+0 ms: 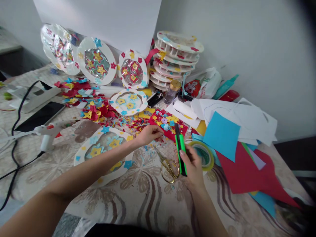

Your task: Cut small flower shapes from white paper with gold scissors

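Note:
My right hand (194, 163) is wrapped around a green and black box cutter (181, 154), its dark blade end pointing up and away from me. My left hand (150, 134) hovers over paper scraps, fingers curled and pinched; whatever they may hold is too small to make out. Just beyond it lies a red sheet (181, 131) covered with small paper flowers (165, 121). Gold-handled scissors (169, 169) rest on the patterned tablecloth between my hands. A roll of yellowish tape (209, 161) lies right of my right hand. Under my left forearm is a white flower-decorated frame (81, 154).
Finished round frames (97, 61) lean along the back, beside a stack of white frames (176, 59). A glue gun (46, 133), phone (40, 116) and black cable (19, 115) lie left. Blue (222, 135) and red sheets (243, 171) lie right. A glass jar (172, 92) stands behind.

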{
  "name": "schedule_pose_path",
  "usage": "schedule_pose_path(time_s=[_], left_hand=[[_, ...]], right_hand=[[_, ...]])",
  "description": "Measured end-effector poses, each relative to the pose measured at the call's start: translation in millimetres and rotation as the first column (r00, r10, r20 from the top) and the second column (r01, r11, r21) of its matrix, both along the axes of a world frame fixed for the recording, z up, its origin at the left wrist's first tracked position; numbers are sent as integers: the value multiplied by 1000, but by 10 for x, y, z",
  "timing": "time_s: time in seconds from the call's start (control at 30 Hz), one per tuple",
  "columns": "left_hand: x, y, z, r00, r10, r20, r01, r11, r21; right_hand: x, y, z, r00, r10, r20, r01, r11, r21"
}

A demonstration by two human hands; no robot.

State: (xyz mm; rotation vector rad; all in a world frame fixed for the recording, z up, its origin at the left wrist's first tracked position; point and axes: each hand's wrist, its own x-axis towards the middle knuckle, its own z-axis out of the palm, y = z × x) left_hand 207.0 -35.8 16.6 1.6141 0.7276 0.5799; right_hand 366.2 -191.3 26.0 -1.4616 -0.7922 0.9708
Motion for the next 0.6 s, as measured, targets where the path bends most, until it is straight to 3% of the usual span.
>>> schedule_pose_path(time_s=[0.1,0.17,0.23,0.4,0.6], left_hand=[[-161,46,76,978,92,-186,-33,953,300],[-208,38,112,949,114,-293,41,879,475],[-176,-20,121,923,119,-366,118,817,564],[76,-233,55,812,235,-535,220,725,652],[95,-156,18,748,201,-632,283,765,578]], right_hand=[[49,1,55,990,-139,-8,138,981,135],[68,7,72,984,-179,-7,176,964,198],[70,12,74,984,-180,3,175,962,208],[46,9,73,988,-154,3,152,976,157],[61,3,86,987,-159,-24,161,970,184]])
